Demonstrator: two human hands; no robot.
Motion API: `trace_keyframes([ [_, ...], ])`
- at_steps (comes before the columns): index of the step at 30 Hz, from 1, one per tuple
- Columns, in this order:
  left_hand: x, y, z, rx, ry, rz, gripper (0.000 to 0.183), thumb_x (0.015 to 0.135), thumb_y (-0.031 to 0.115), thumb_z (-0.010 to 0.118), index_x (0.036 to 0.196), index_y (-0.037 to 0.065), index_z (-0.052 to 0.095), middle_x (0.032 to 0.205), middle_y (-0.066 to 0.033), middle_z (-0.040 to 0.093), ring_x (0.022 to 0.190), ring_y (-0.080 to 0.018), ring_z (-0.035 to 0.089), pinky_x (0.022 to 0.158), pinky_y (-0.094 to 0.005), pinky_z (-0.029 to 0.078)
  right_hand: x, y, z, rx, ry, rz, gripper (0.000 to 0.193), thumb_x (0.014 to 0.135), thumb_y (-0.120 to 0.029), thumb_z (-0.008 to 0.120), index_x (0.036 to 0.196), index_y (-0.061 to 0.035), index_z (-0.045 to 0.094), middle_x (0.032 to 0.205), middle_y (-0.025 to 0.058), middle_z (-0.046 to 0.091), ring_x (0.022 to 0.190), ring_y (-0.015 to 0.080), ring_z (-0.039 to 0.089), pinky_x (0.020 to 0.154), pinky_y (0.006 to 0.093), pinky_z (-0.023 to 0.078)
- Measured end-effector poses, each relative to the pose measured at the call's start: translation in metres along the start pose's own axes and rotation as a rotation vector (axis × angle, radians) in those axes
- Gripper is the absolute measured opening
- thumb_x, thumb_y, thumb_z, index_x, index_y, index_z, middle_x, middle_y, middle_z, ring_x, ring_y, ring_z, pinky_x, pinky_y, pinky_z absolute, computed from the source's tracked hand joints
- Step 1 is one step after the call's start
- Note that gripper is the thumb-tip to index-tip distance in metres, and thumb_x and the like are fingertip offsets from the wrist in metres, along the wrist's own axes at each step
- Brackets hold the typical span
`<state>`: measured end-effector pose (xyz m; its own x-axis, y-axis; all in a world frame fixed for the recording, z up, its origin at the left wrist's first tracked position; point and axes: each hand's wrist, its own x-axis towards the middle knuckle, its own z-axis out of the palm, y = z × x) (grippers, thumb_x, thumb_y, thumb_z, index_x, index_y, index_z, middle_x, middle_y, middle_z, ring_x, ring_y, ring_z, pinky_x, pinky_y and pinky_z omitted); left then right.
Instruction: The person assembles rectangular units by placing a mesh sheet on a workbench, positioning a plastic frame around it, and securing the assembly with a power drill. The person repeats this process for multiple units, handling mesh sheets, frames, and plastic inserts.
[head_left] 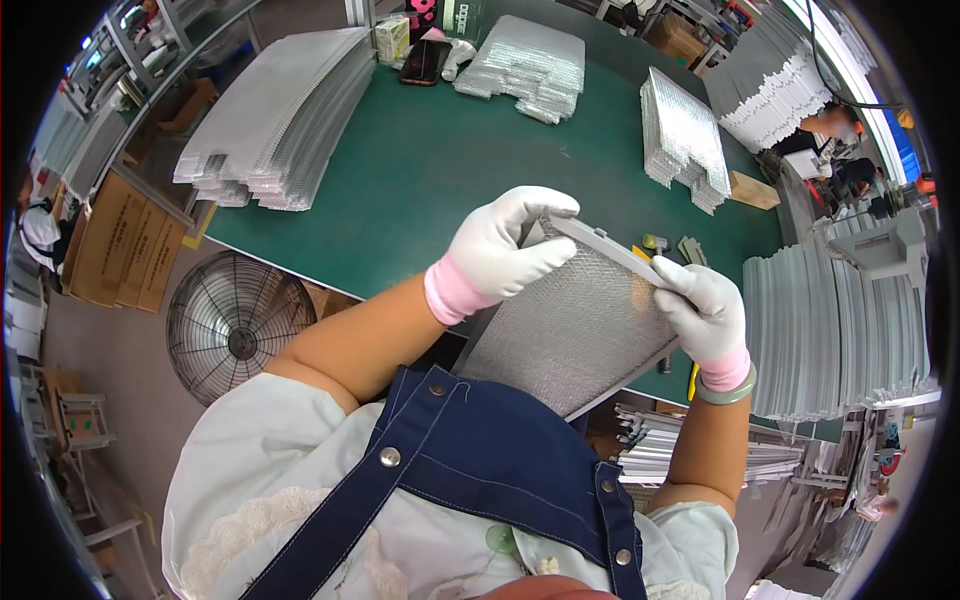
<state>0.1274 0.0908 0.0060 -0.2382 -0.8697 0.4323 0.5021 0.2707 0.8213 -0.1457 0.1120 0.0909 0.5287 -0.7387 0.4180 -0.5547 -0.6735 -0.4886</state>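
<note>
A silvery metal mesh filter panel (580, 330) is held up between my hands, tilted toward my body at the table's near edge. Along its far edge runs a narrow grey metal frame strip (612, 250). My left hand (505, 245), in a white glove with a pink cuff, pinches the panel's far left corner where the strip ends. At the strip's other end, my right hand (707, 310), gloved alike, closes its thumb and fingers on the strip and panel corner. My lower palm areas hide parts of the panel's sides.
The green table (450, 165) carries mesh sheet stacks at left (285, 100), back (528, 65) and right (685, 135). A phone (424, 62), a wooden block (753, 190) and small tools (690, 250) lie there too. Many frame strips (840, 330) stand at right. A floor fan (241, 320) is left.
</note>
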Motion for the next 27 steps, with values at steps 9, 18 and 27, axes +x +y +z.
trace_keyframes([
  [9, -0.015, 0.007, -0.013, 0.03, -0.007, -0.07, 0.035, 0.088, -0.003, 0.072, 0.119, 0.004, 0.058, 0.103, -0.0022, 0.064, 0.091, -0.0074, 0.061, 0.082, -0.0252, 0.051, 0.001, -0.006, 0.006, -0.04, -0.029, -0.1, 0.04, 0.075, -0.001, 0.076, 0.115, -0.0073, 0.072, 0.072, 0.0097, 0.063, 0.064, 0.0269, 0.062, 0.061, 0.0365, 0.048],
  [18, -0.014, 0.007, 0.007, -0.126, 0.056, 0.004, 0.045, 0.089, -0.005, 0.072, 0.129, 0.001, 0.053, 0.111, -0.0039, 0.063, 0.094, -0.0075, 0.062, 0.079, -0.0212, 0.05, 0.018, -0.073, -0.013, -0.283, -0.098, -0.19, 0.058, 0.076, -0.019, 0.078, 0.128, 0.0002, 0.061, 0.102, 0.0174, 0.068, 0.091, 0.0368, 0.066, 0.08, 0.0451, 0.052],
  [27, -0.009, 0.05, 0.032, 0.332, 0.013, -0.291, 0.025, 0.089, 0.01, 0.076, 0.109, 0.001, 0.065, 0.103, -0.0035, 0.07, 0.093, -0.0058, 0.061, 0.082, -0.0229, 0.05, 0.028, -0.07, 0.035, -0.324, 0.187, -0.073, 0.018, 0.09, -0.012, 0.07, 0.107, -0.006, 0.07, 0.083, 0.0123, 0.069, 0.074, 0.0309, 0.068, 0.067, 0.0382, 0.053],
])
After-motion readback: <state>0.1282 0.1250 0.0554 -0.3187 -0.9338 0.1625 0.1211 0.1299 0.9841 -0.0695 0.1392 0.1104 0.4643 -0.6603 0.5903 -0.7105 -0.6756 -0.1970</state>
